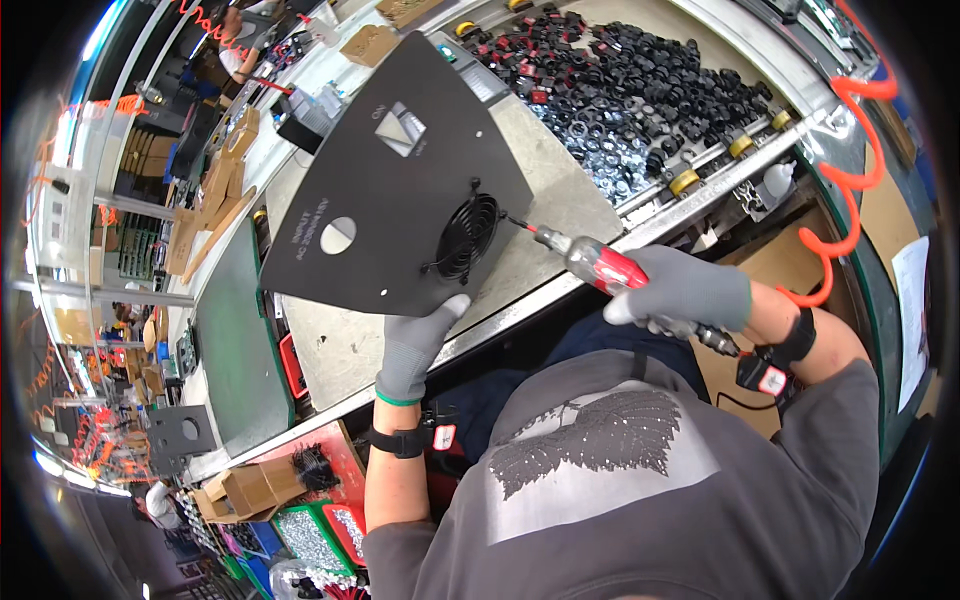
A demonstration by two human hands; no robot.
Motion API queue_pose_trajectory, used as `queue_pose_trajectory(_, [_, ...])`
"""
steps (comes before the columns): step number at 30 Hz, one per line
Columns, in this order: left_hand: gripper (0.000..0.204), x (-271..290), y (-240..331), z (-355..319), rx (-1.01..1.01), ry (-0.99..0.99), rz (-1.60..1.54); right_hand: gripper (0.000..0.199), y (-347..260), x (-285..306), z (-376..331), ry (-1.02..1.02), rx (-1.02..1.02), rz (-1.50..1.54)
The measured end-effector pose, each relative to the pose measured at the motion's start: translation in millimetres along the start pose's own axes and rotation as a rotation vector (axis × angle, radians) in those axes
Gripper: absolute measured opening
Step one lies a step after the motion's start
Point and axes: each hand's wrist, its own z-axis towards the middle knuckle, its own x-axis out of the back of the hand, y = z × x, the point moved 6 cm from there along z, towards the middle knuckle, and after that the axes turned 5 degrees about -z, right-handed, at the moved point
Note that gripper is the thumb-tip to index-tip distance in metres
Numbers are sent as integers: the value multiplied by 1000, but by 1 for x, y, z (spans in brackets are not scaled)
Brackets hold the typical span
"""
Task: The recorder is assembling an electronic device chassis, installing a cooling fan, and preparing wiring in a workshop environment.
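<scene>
Shirt: a grey shirt (640, 500) with a leaf print is seen closest to the lens, at the lower edge, below the panel.
Left hand: the gloved left hand (415, 350) is closed on the lower edge of the panel, thumb laid on its face, fingers hidden behind it.
Panel: a dark metal panel (400, 180) is held tilted above the workbench (560, 200); a round hole, a square switch and white lettering are carried on it.
Fan grille: a round black fan grille (468, 237) is mounted near the panel's lower right edge.
Right hand: the gloved right hand (690, 290) is wrapped tightly round the screwdriver, to the right of the panel.
Screwdriver: a red and clear powered screwdriver (600, 265) is pointed left, its tip set at the grille's right edge.
Black parts: a heap of small black parts (640, 90) is spread beyond the panel, to its upper right.
Hose: an orange coiled hose (850, 190) is hung far right of the panel.
</scene>
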Motion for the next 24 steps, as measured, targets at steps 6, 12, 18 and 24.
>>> queue_pose_trajectory(6, [51, 88, -18, -35, -9, 324, -16, 48, 24, 26, -42, 281, 225, -536])
queue_pose_trajectory(12, [44, 213, -69, -48, 75, 781, 638, 43, -33, 25, 2, 316, 421, -1349])
queue_pose_trajectory(18, [28, 236, -90, -23, 42, 702, 891, 57, -57, 40, 77, 89, 407, -1325])
queue_pose_trajectory(24, [22, 266, -83, -62, 83, 932, -39, 71, -62, 36, 105, -173, 251, -1340])
